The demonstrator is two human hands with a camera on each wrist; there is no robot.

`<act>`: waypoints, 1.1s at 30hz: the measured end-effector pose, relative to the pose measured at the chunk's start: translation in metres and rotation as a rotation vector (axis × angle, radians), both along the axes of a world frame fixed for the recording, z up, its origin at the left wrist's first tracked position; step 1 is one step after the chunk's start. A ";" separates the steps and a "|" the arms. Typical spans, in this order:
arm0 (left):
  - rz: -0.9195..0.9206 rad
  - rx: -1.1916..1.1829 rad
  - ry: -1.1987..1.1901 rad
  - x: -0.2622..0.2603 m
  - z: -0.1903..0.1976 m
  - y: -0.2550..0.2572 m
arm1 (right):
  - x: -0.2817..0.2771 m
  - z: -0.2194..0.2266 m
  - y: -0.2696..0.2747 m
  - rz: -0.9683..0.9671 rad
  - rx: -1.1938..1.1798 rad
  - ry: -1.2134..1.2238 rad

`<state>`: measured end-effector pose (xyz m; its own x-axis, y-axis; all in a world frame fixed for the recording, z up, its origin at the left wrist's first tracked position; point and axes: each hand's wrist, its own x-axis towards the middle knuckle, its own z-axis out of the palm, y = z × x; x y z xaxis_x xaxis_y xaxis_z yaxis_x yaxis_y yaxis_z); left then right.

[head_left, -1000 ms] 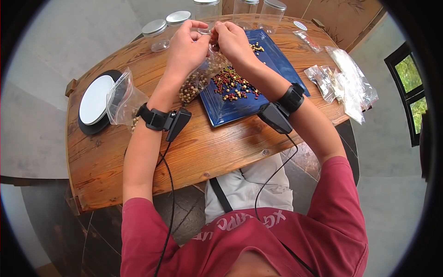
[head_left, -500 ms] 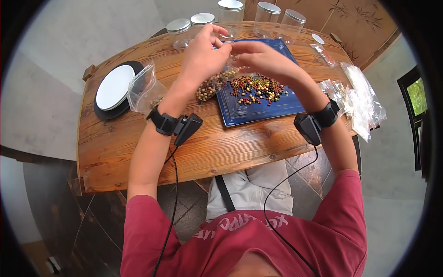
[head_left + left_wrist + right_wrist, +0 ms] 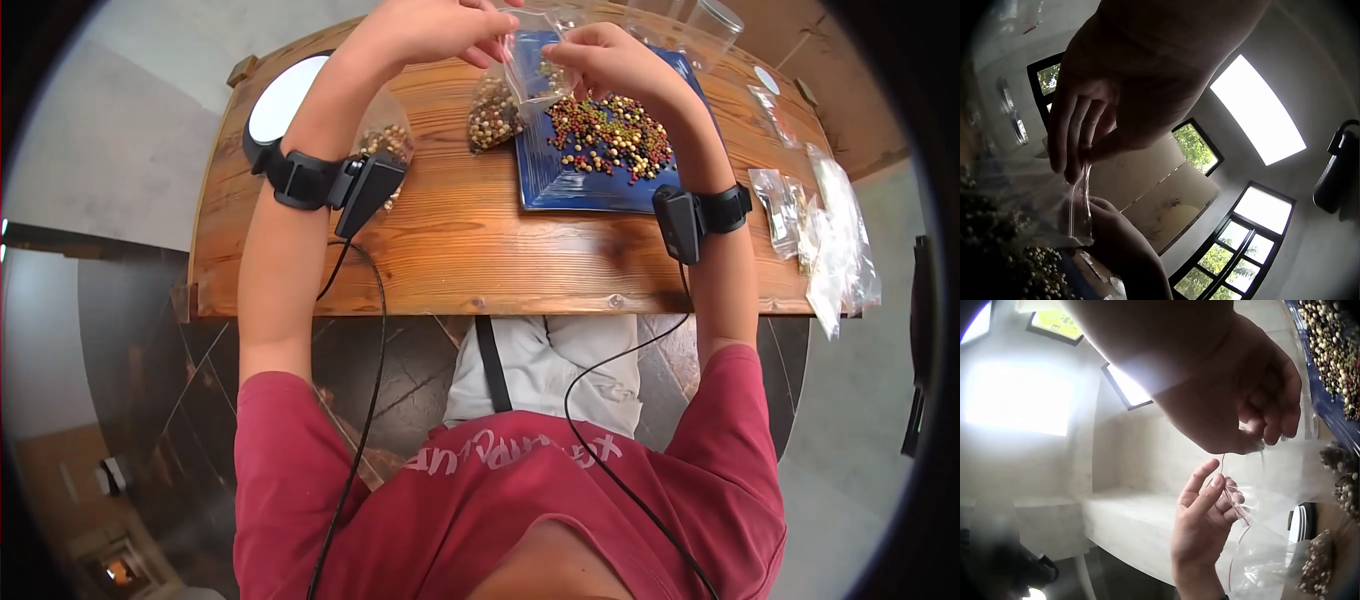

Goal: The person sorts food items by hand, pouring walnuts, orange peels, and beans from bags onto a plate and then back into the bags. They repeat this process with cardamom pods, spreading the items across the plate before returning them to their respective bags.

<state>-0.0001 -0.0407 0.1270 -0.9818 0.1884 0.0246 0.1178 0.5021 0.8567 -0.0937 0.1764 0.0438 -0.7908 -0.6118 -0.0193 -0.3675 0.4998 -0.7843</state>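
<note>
A clear zip bag (image 3: pixel 495 115) of mixed pale and brown peppercorns has its filled bottom at the left edge of a blue rectangular platter (image 3: pixel 550 188). At its upper edge my left hand (image 3: pixel 425 28) pinches the clear plastic between thumb and fingers. Opposite, my right hand (image 3: pixel 625 68) grips the other side, so the mouth is spread between both hands. A thin red seal line (image 3: pixel 1245 532) runs along the mouth in the right wrist view. Loose red, green, cream and black peppercorns (image 3: pixel 620 135) cover the platter's middle, just under my right hand.
Left of the platter stands a second bag (image 3: pixel 388 128) of peppercorns, partly behind the left forearm, beside a white round plate (image 3: pixel 285 100). Clear jars (image 3: pixel 714 30) line the far side. Small packets (image 3: pixel 782 205) and flat clear bags (image 3: pixel 838 230) lie at the right edge.
Both hands were close together at the bag's top; now they are apart with its mouth drawn open between them. The right hand has moved right, and the head view has shifted.
</note>
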 end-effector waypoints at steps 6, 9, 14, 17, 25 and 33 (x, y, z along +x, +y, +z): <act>-0.306 0.150 0.011 0.003 0.005 0.010 | -0.003 0.009 0.026 0.132 -0.418 -0.433; -0.348 0.207 0.053 0.001 0.009 0.024 | 0.002 0.024 0.040 0.290 -0.675 -0.533; -0.396 0.250 0.144 -0.017 0.001 0.020 | -0.001 0.010 0.046 0.223 -0.710 -0.533; -0.361 0.359 0.136 -0.022 -0.012 0.008 | 0.001 0.009 0.046 0.206 -0.652 -0.453; -0.239 0.620 0.144 -0.030 -0.038 -0.010 | 0.012 0.010 0.033 0.163 -0.895 -0.454; -0.126 0.446 0.177 -0.026 -0.036 -0.012 | 0.000 -0.012 0.031 0.195 -0.802 -0.426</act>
<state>-0.0258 -0.0524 0.0909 -0.9257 0.2384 0.2937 0.3166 0.0636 0.9464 -0.0939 0.2077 0.0316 -0.6960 -0.6891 0.2019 0.0105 -0.2909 -0.9567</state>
